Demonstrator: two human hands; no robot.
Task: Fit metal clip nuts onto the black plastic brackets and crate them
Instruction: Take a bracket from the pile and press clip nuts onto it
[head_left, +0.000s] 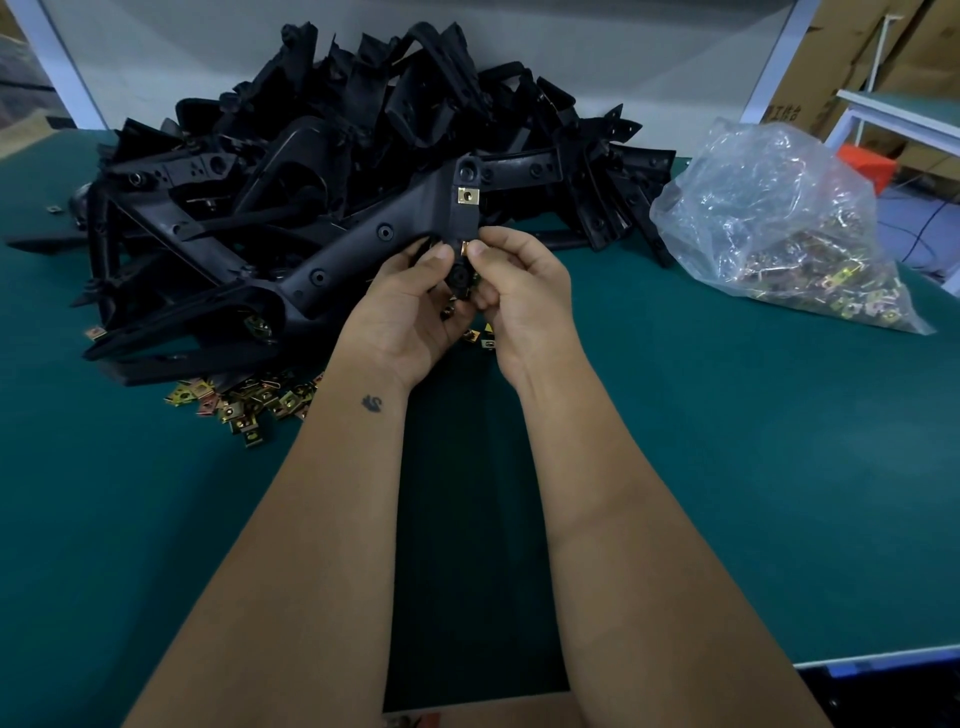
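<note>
Here, bracket (363, 244) between both hands.

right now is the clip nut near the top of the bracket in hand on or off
On. The brass clip nut sits flat against the held bracket, its hole showing. A second clip nut is pinched at the thumbs between the left hand and right hand.

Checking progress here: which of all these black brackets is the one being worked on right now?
The bracket raised above the pile, held by the left hand and right hand. It alone already carries a brass clip nut near its upper end.
</note>
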